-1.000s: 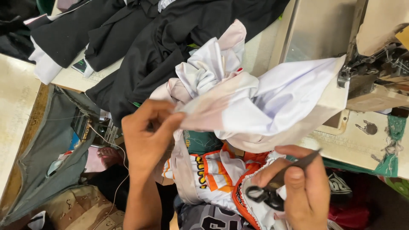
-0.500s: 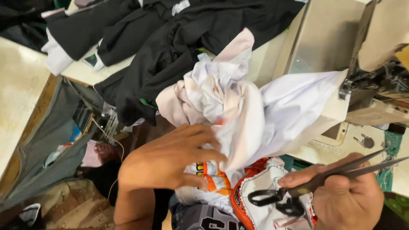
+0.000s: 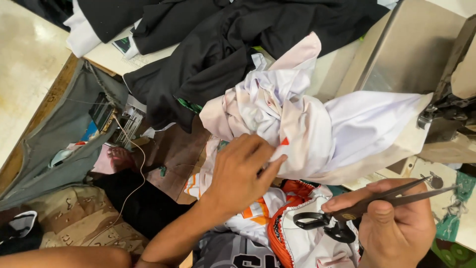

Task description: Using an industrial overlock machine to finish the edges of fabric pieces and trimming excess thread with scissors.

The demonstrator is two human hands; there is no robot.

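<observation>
White bunched fabric garment [image 3: 317,129] looks soft, light; your left hand [image 3: 240,173] pinches its near fold, right hand [image 3: 396,223] clamps black-handled scissors [image 3: 367,206], seemingly closed.

Soft, creased white cloth [image 3: 347,134]; dull metal scissors [image 3: 377,201], glossy black handles.
</observation>
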